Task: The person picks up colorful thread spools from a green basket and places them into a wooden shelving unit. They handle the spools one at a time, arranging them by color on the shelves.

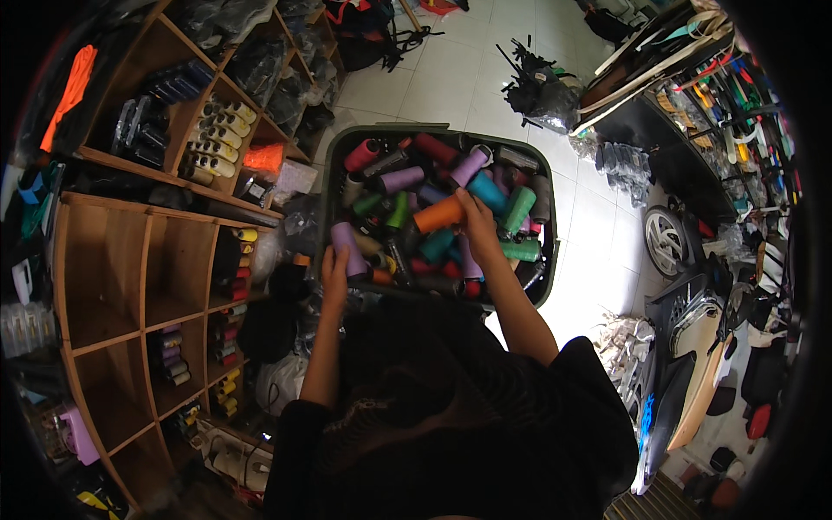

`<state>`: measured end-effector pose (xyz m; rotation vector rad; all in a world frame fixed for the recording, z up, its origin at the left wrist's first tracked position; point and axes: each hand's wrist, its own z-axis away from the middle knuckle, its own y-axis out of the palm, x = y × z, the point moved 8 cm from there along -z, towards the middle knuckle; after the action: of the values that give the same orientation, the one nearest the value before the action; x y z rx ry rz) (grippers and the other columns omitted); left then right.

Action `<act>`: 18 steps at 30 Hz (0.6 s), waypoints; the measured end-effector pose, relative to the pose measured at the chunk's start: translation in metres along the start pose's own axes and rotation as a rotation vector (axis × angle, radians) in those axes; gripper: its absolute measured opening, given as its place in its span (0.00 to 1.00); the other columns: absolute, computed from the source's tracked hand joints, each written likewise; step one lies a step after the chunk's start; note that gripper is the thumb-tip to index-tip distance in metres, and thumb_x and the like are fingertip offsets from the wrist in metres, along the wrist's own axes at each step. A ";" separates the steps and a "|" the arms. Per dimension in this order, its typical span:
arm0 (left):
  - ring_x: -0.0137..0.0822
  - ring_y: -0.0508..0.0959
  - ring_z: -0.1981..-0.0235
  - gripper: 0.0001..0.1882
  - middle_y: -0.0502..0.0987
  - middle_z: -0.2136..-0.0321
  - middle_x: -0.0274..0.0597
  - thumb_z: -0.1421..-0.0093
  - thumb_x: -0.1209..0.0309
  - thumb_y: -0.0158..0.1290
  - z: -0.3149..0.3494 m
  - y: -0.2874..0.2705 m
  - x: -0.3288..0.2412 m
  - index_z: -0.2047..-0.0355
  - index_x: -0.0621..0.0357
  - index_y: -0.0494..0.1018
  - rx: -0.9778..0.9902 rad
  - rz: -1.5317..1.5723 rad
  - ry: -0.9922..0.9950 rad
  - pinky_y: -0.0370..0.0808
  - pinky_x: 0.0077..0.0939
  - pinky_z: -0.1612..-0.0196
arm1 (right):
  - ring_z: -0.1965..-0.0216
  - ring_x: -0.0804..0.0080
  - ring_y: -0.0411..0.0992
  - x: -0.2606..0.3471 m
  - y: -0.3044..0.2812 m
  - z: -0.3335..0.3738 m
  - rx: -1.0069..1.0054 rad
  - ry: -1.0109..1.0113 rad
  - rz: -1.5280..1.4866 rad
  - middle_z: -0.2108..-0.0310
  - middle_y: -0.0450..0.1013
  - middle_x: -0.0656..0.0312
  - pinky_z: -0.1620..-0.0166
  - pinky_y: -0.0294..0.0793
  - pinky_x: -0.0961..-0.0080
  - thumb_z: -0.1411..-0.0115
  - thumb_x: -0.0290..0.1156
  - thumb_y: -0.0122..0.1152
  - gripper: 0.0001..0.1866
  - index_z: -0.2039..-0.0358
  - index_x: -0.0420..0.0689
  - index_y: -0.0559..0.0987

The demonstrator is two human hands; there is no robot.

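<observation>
A dark green plastic bin (332, 173) in front of me is filled with thread spools of many colours, lying at all angles. My right hand (477, 224) reaches into its middle, fingers closed on the right end of an orange thread spool (438, 215). At the bin's near left corner, my left hand (334, 270) has its fingers round a lilac thread spool (348, 248) that stands tilted. Around them lie a teal spool (487, 191), a green spool (520, 208) and another purple spool (471, 165). My palms' inner sides are hidden.
Wooden cubby shelves (143, 277) run along the left, some compartments holding yellow-and-white spools (218, 139). Black bundled items (542, 91) lie on the tiled floor (468, 52) beyond the bin. At the right stand a motorbike (685, 321) and a crowded rack (719, 113).
</observation>
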<state>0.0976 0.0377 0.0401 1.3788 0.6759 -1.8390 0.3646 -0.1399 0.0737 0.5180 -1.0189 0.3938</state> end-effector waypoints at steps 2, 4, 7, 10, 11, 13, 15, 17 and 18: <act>0.28 0.73 0.57 0.23 0.74 0.57 0.39 0.31 0.56 0.49 0.001 0.003 0.000 0.49 0.64 0.71 0.009 0.064 -0.034 0.69 0.23 0.52 | 0.65 0.74 0.75 -0.001 0.000 0.006 0.000 -0.007 -0.089 0.65 0.74 0.61 0.66 0.74 0.79 0.39 0.44 0.62 0.18 0.58 0.42 0.74; 0.28 0.73 0.57 0.24 0.74 0.57 0.39 0.31 0.54 0.48 -0.003 0.003 0.010 0.48 0.64 0.71 -0.023 0.133 -0.086 0.69 0.23 0.52 | 0.61 0.72 0.75 -0.007 0.002 0.008 0.040 0.001 -0.154 0.61 0.73 0.60 0.63 0.76 0.76 0.40 0.37 0.62 0.16 0.57 0.42 0.74; 0.27 0.74 0.60 0.23 0.73 0.60 0.37 0.31 0.54 0.47 -0.003 0.012 0.002 0.50 0.61 0.71 0.031 0.181 -0.101 0.72 0.23 0.57 | 0.57 0.69 0.75 -0.029 -0.001 0.004 0.131 0.040 -0.196 0.58 0.73 0.59 0.56 0.77 0.72 0.44 0.28 0.62 0.18 0.53 0.41 0.72; 0.27 0.75 0.63 0.21 0.74 0.63 0.36 0.31 0.54 0.47 -0.001 0.016 -0.016 0.51 0.60 0.71 0.083 0.141 -0.037 0.75 0.24 0.60 | 0.56 0.68 0.74 -0.034 0.008 0.011 0.184 0.074 -0.207 0.58 0.72 0.59 0.50 0.75 0.70 0.46 0.25 0.61 0.22 0.50 0.39 0.71; 0.28 0.76 0.64 0.21 0.74 0.63 0.37 0.31 0.54 0.47 -0.001 0.017 -0.020 0.51 0.60 0.71 0.090 0.118 -0.008 0.75 0.24 0.61 | 0.55 0.68 0.74 -0.033 0.013 0.014 0.194 0.089 -0.212 0.56 0.72 0.58 0.49 0.75 0.69 0.47 0.24 0.61 0.23 0.49 0.38 0.71; 0.29 0.77 0.66 0.21 0.75 0.65 0.38 0.30 0.55 0.45 0.001 0.018 -0.021 0.52 0.61 0.71 0.108 0.149 -0.021 0.76 0.25 0.61 | 0.53 0.66 0.74 -0.029 0.023 0.021 0.218 0.113 -0.213 0.54 0.71 0.56 0.48 0.75 0.69 0.48 0.23 0.60 0.25 0.48 0.37 0.70; 0.30 0.78 0.67 0.20 0.76 0.67 0.39 0.30 0.55 0.44 0.005 0.021 -0.025 0.53 0.61 0.71 0.133 0.193 -0.044 0.76 0.25 0.61 | 0.52 0.65 0.74 -0.028 0.029 0.024 0.248 0.131 -0.206 0.52 0.71 0.54 0.48 0.75 0.69 0.49 0.23 0.59 0.25 0.48 0.37 0.71; 0.32 0.79 0.69 0.21 0.77 0.69 0.40 0.30 0.55 0.44 0.011 0.027 -0.033 0.54 0.61 0.72 0.168 0.250 -0.078 0.76 0.26 0.62 | 0.52 0.65 0.74 -0.030 0.031 0.024 0.262 0.122 -0.182 0.52 0.71 0.54 0.48 0.75 0.70 0.48 0.23 0.60 0.25 0.48 0.36 0.71; 0.32 0.79 0.69 0.21 0.77 0.70 0.41 0.30 0.54 0.43 0.012 0.027 -0.032 0.54 0.61 0.72 0.155 0.259 -0.083 0.77 0.27 0.62 | 0.52 0.65 0.74 -0.031 0.031 0.024 0.269 0.118 -0.170 0.51 0.71 0.54 0.49 0.75 0.70 0.48 0.24 0.60 0.25 0.48 0.36 0.71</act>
<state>0.1181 0.0203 0.0747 1.4072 0.3006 -1.7574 0.3166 -0.1306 0.0630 0.8080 -0.8055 0.4073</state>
